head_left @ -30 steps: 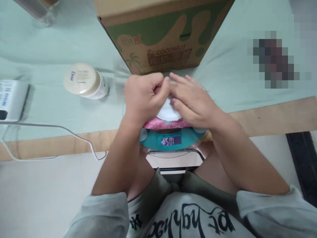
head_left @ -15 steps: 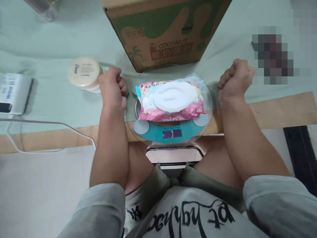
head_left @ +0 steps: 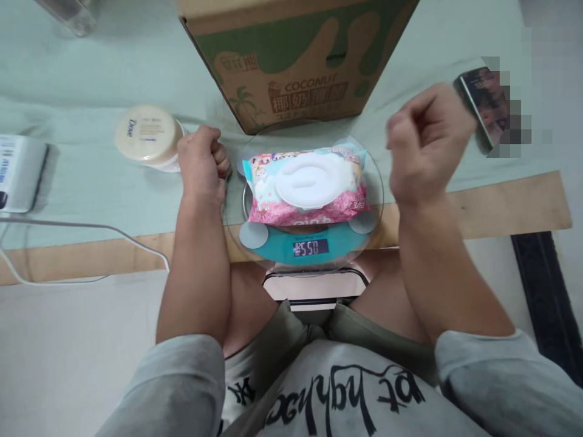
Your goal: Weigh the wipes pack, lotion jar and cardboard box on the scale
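Observation:
A pack of wet wipes (head_left: 266,209), pink and blue with a white lid, lies across a round glass scale (head_left: 339,246). The scale's lit display reads about 550. To the left of the scale, my left hand (head_left: 203,161) is a closed fist resting on the cloth, beside a cream Dove jar (head_left: 148,135). My right hand (head_left: 428,145) is closed too, turned with its curled fingers upward, to the right of the scale and apart from it. I see nothing held in either fist.
A brown and green coconut carton (head_left: 296,67) stands just behind the scale. A phone-like dark object (head_left: 485,106), partly blurred, lies right of my right hand. At the left are a white device (head_left: 22,173) and a white cable (head_left: 91,226). Wooden edging (head_left: 501,206) runs along the table front.
My right hand has lifted and rolled over, its fist now facing upward. The scale's display has changed to a number near 550. My left fist stays in place.

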`<state>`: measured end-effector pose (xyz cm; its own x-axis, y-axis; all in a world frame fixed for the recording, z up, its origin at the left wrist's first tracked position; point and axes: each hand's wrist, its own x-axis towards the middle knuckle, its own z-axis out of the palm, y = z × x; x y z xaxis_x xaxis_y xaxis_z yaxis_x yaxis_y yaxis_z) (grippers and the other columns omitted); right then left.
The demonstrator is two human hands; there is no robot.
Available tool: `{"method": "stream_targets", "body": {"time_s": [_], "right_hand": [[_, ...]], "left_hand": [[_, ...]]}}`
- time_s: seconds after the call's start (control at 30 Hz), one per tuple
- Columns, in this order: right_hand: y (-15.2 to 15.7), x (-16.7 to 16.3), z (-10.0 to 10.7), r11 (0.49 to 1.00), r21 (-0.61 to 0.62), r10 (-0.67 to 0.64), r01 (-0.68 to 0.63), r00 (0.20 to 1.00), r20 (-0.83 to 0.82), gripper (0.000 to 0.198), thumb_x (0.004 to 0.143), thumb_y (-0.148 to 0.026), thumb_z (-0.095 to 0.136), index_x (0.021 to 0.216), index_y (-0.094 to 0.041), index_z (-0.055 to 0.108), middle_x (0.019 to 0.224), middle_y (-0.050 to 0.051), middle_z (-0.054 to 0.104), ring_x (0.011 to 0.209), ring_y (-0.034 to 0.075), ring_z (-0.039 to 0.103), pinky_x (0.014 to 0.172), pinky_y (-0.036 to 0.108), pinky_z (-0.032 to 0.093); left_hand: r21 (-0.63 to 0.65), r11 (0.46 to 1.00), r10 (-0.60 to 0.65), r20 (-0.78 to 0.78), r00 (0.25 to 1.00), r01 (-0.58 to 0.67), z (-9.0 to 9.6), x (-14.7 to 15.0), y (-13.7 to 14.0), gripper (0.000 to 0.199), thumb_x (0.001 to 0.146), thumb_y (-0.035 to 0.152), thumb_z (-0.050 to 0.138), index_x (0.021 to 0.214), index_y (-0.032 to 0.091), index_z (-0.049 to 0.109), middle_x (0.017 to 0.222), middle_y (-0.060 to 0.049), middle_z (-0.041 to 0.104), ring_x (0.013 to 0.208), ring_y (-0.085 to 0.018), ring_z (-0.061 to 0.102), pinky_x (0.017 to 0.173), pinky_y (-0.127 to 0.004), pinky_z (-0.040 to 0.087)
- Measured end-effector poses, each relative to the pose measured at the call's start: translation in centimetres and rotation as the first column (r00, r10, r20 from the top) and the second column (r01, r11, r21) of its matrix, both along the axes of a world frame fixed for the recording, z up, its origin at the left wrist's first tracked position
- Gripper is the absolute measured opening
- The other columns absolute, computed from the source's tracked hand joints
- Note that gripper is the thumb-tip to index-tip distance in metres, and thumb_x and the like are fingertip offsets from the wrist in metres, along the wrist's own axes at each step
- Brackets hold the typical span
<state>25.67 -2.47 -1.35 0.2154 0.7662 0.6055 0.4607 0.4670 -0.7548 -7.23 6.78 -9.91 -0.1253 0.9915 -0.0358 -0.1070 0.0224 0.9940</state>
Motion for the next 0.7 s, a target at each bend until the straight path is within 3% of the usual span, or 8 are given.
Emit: {"method": "stream_targets", "body": {"time_s": [0.07, 0.1, 0.2, 0.27, 0.4, 0.5, 0.63, 0.7], "right_hand": [[-1.3, -1.4, 1.0, 0.979, -0.072, 0.199, -0.189, 0.964, 0.176, 0.034, 0.092, -0.055, 0.067, 0.099, -0.022, 0.067, 0.101, 0.008, 0.069, 0.096, 0.019, 0.065, 0.091, 0.039, 0.059], [-1.8, -1.8, 1.4, 0.945, -0.161, 0.320, -0.284, 0.904, 0.285, 0.040, 0.090, -0.054, 0.069, 0.115, -0.022, 0.070, 0.121, 0.009, 0.072, 0.114, 0.023, 0.069, 0.103, 0.042, 0.061], [-2.2, -2.1, 2.2, 0.814, -0.436, 0.576, -0.384, 0.633, 0.517, 0.074, 0.086, -0.054, 0.078, 0.154, -0.029, 0.061, 0.158, 0.007, 0.064, 0.146, 0.031, 0.063, 0.127, 0.051, 0.056], [-2.2, -2.1, 2.6, 0.802, -0.478, 0.593, -0.358, 0.572, 0.567, 0.083, 0.084, -0.049, 0.081, 0.162, -0.032, 0.057, 0.161, 0.005, 0.063, 0.148, 0.032, 0.063, 0.131, 0.054, 0.053], [-2.3, -2.4, 2.7, 0.843, -0.443, 0.533, -0.305, 0.590, 0.607, 0.077, 0.084, -0.035, 0.071, 0.160, -0.028, 0.059, 0.158, 0.005, 0.066, 0.143, 0.030, 0.066, 0.128, 0.052, 0.056], [-2.5, -2.7, 2.5, 0.862, -0.416, 0.500, -0.291, 0.622, 0.603, 0.072, 0.084, -0.039, 0.072, 0.154, -0.026, 0.061, 0.154, 0.007, 0.068, 0.139, 0.031, 0.068, 0.122, 0.052, 0.059], [-3.0, -1.7, 3.6, 0.903, -0.330, 0.417, -0.276, 0.752, 0.510, 0.070, 0.080, -0.040, 0.072, 0.147, -0.024, 0.063, 0.146, 0.008, 0.070, 0.128, 0.026, 0.071, 0.110, 0.043, 0.064], [-3.9, -0.7, 5.0, 0.932, -0.276, 0.337, -0.233, 0.838, 0.429, 0.072, 0.076, -0.041, 0.073, 0.145, -0.024, 0.065, 0.136, 0.008, 0.074, 0.118, 0.024, 0.073, 0.098, 0.039, 0.063]], "left_hand": [[-0.009, 1.000, -0.017, -0.097, 0.995, 0.016, -0.5, -0.3, 0.7, 0.105, 0.063, 0.094, 0.085, 0.079, 0.023, 0.009, 0.070, 0.002, -0.005, 0.063, -0.011, 0.012, 0.057, -0.031, 0.011], [-0.012, 1.000, -0.008, -0.127, 0.992, 0.006, -0.6, -0.4, 1.0, 0.108, 0.059, 0.096, 0.086, 0.078, 0.023, 0.009, 0.069, 0.002, -0.004, 0.064, -0.011, 0.011, 0.057, -0.032, 0.011], [0.003, 1.000, 0.026, -0.138, 0.990, -0.025, -0.9, -0.5, 1.4, 0.109, 0.054, 0.095, 0.088, 0.078, 0.023, 0.010, 0.070, 0.001, -0.002, 0.066, -0.011, 0.011, 0.060, -0.034, 0.011], [0.016, 0.999, 0.039, -0.139, 0.990, -0.037, -1.0, -0.5, 1.4, 0.105, 0.059, 0.093, 0.087, 0.078, 0.023, 0.011, 0.071, 0.002, -0.001, 0.067, -0.011, 0.012, 0.063, -0.035, 0.012], [0.008, 0.999, 0.052, -0.132, 0.990, -0.051, -1.0, -0.3, 1.3, 0.093, 0.074, 0.084, 0.086, 0.077, 0.023, 0.015, 0.071, 0.003, 0.001, 0.067, -0.010, 0.011, 0.066, -0.035, 0.015], [-0.013, 0.997, 0.070, -0.125, 0.990, -0.072, -0.3, -0.4, 1.3, 0.071, 0.095, 0.072, 0.076, 0.076, 0.023, 0.028, 0.066, 0.005, 0.012, 0.063, -0.009, 0.013, 0.060, -0.031, 0.020], [-0.005, 0.991, 0.131, -0.115, 0.985, -0.133, 1.1, -0.3, 1.1, 0.045, 0.111, 0.055, 0.069, 0.091, 0.017, 0.055, 0.070, 0.007, 0.037, 0.058, -0.007, 0.025, 0.054, -0.020, 0.030], [0.015, 0.987, 0.160, -0.105, 0.981, -0.160, 1.8, -0.1, 0.7, 0.042, 0.111, 0.052, 0.070, 0.094, 0.016, 0.058, 0.071, 0.007, 0.040, 0.057, -0.006, 0.027, 0.053, -0.019, 0.031]]}}
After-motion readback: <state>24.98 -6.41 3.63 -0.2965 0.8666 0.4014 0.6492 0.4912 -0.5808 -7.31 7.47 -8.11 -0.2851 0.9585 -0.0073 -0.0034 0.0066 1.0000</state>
